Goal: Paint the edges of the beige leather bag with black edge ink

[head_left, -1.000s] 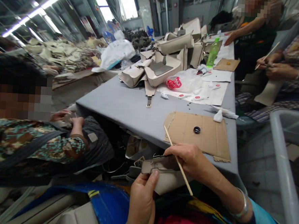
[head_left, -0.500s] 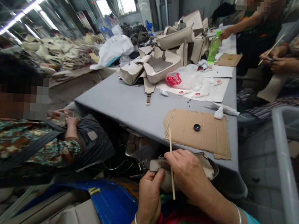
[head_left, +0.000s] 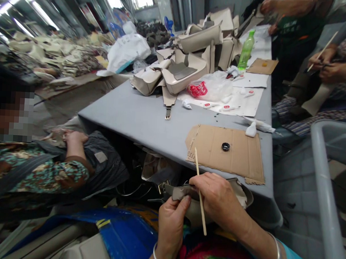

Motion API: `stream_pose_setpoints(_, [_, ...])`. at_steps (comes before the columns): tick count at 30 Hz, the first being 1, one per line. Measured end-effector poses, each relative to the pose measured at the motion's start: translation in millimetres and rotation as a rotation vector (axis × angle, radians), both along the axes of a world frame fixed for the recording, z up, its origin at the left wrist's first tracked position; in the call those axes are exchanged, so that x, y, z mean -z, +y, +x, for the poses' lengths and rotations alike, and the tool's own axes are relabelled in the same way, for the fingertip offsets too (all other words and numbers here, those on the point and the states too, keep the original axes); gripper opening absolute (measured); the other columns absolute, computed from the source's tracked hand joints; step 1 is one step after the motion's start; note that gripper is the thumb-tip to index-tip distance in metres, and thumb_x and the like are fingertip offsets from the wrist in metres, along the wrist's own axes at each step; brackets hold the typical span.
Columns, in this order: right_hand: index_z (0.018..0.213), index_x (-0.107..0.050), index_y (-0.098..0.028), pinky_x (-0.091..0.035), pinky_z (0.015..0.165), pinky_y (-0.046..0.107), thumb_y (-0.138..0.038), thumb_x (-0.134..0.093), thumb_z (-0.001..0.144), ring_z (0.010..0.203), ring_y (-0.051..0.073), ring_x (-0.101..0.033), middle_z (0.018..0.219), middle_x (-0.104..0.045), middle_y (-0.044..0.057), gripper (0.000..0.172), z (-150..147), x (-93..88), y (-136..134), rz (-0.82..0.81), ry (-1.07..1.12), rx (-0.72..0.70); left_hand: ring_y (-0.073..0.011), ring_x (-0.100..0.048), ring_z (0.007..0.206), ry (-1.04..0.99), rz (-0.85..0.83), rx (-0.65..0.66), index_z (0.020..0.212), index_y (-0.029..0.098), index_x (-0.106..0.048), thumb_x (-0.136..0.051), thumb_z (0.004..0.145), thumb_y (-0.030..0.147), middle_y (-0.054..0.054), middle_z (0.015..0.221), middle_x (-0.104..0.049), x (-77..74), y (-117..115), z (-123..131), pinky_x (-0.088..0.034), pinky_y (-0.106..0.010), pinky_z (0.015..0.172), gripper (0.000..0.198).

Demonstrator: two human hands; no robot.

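Note:
My left hand (head_left: 170, 223) pinches a grey leather strap (head_left: 178, 192) between thumb and fingers. A metal buckle (head_left: 160, 188) shows at its left end. The strap lies against a beige handbag (head_left: 248, 196) held low at the table's near edge. My right hand (head_left: 216, 194) is closed around a thin wooden stick (head_left: 202, 214), which slants up past the knuckles, and rests by the strap. My fingers hide the far side of the strap and what the right fingertips touch. Beyond, a small round black cap (head_left: 225, 146) sits on a cardboard sheet (head_left: 244, 157).
The grey table (head_left: 127, 115) bears a pile of beige bags (head_left: 202, 41), a green bottle (head_left: 246, 52), a plastic bag (head_left: 216, 87) and a white squeeze bottle (head_left: 251, 129). A grey bin (head_left: 320, 154) stands right. A co-worker (head_left: 49, 176) sits left; others work at right.
The strap's end has turned slightly in my left fingers, and the buckle shows more clearly. The stick's lower end has shifted a little right. The view has moved slightly.

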State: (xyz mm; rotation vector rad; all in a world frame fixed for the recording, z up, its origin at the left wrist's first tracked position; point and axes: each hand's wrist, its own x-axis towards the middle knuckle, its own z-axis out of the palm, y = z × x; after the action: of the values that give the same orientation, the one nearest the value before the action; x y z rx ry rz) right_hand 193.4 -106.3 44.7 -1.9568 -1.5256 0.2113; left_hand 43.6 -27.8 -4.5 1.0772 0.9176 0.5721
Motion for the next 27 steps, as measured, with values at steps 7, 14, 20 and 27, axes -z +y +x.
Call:
stream_pose_setpoints(7, [0.107,-0.064,-0.021,-0.039,0.079,0.033,-0.007,-0.063,0.093,0.089,0.021,-0.060,0.094,-0.069,0.003,0.019,-0.1,0.6,-0.4,0.000,-0.019,-0.008,-0.0217,-0.068,0.091,0.018,0.009,0.009,0.104,0.017,-0.080,-0.077,0.087,0.033,-0.005,0.099,-0.080,2.2,-0.8,0.4,-0.051,-0.030,0.085,0.024])
stream_pose_setpoints(14, [0.104,-0.065,-0.022,-0.039,0.077,0.033,-0.006,-0.062,0.094,0.087,0.020,-0.061,0.093,-0.070,0.001,0.019,0.5,0.0,-3.6,0.000,0.009,0.000,-0.0212,-0.069,0.093,-0.284,-0.433,0.097,0.106,0.019,-0.078,-0.081,0.082,0.043,-0.007,0.104,-0.078,4.1,9.8,-10.5,-0.051,-0.033,0.093,0.034])
stream_pose_setpoints(20, [0.104,-0.067,-0.022,-0.042,0.078,0.033,-0.008,-0.058,0.097,0.087,0.020,-0.063,0.094,-0.072,0.002,0.017,-2.2,-12.0,-7.9,0.059,0.046,-0.038,-0.0306,-0.067,0.110,-0.501,-0.776,0.153,0.113,0.017,-0.076,-0.043,0.094,0.073,-0.015,0.117,-0.076,6.0,29.5,-42.3,-0.049,-0.048,0.100,0.068])
stream_pose_setpoints(27, [0.113,-0.066,-0.021,-0.048,0.087,0.038,-0.020,-0.049,0.106,0.103,0.023,-0.067,0.106,-0.076,0.006,0.018,-10.0,-16.6,-3.0,0.198,-0.023,-0.208,-0.0273,-0.068,0.113,-0.581,-0.681,-0.163,0.095,0.031,-0.081,-0.054,0.086,0.077,-0.003,0.112,-0.080,7.3,40.1,-84.7,-0.051,-0.045,0.103,0.054])
